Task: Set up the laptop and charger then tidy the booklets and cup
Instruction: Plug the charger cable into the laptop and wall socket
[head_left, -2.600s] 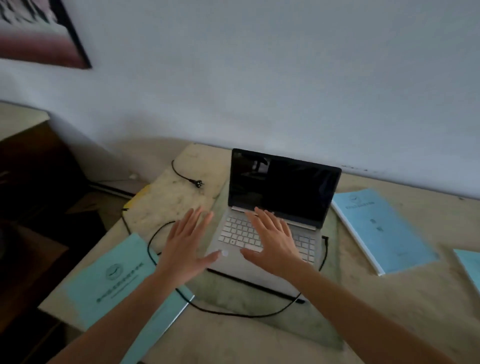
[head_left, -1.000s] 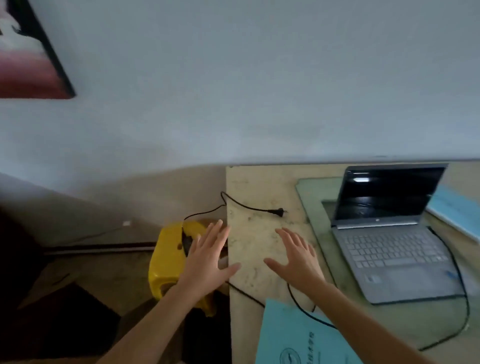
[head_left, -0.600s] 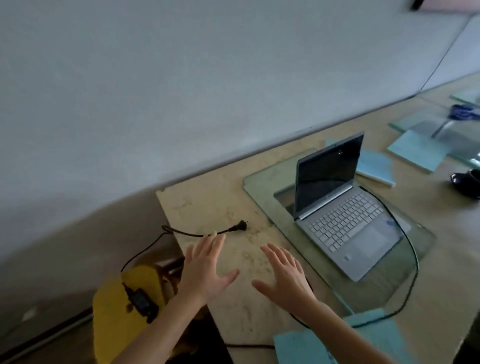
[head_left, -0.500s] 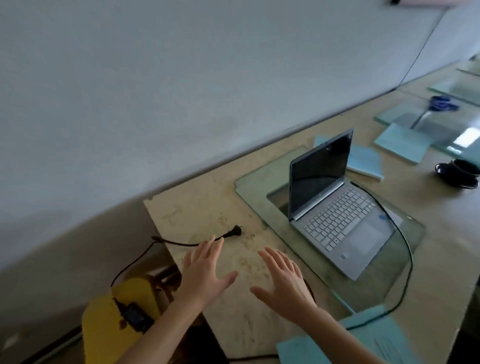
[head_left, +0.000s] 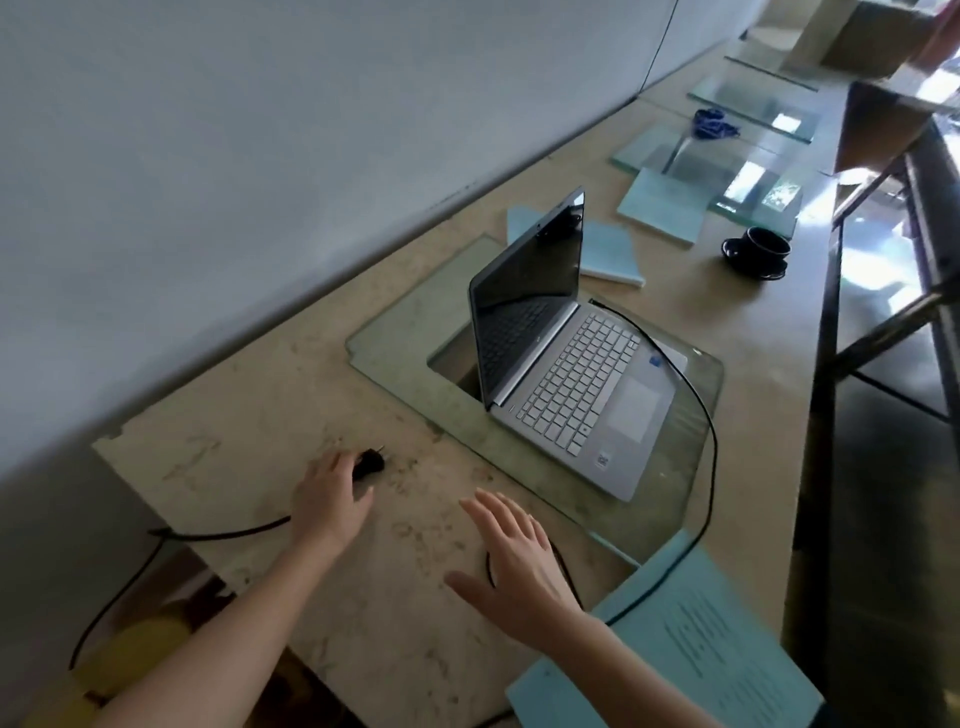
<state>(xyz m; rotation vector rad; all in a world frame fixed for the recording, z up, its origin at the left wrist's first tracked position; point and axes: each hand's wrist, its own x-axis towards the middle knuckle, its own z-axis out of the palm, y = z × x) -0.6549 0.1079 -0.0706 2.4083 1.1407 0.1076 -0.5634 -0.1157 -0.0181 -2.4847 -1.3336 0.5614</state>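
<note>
An open silver laptop (head_left: 582, 395) with a dark screen stands on a glass sheet (head_left: 415, 338) on the beige table. Its black charger cable (head_left: 712, 447) curves round the laptop's right side and back under my right hand. My left hand (head_left: 328, 501) has its fingers curled over the charger plug (head_left: 370, 462) near the table's left end. My right hand (head_left: 517, 564) hovers flat and holds nothing. Blue booklets lie near me (head_left: 696, 649), behind the laptop (head_left: 608, 254) and farther off (head_left: 662, 205). A black cup on a saucer (head_left: 761, 248) sits to the right.
A yellow stool (head_left: 130, 654) stands below the table's left end, where the cable (head_left: 119, 582) drops off the edge. More glass sheets (head_left: 753, 104) and a blue object (head_left: 707, 124) lie farther along the table. A dark metal frame (head_left: 883, 338) borders the right side.
My left hand has moved forward onto the charger plug and curled over it. My view has swung right, bringing the cup and far glass sheets into sight.
</note>
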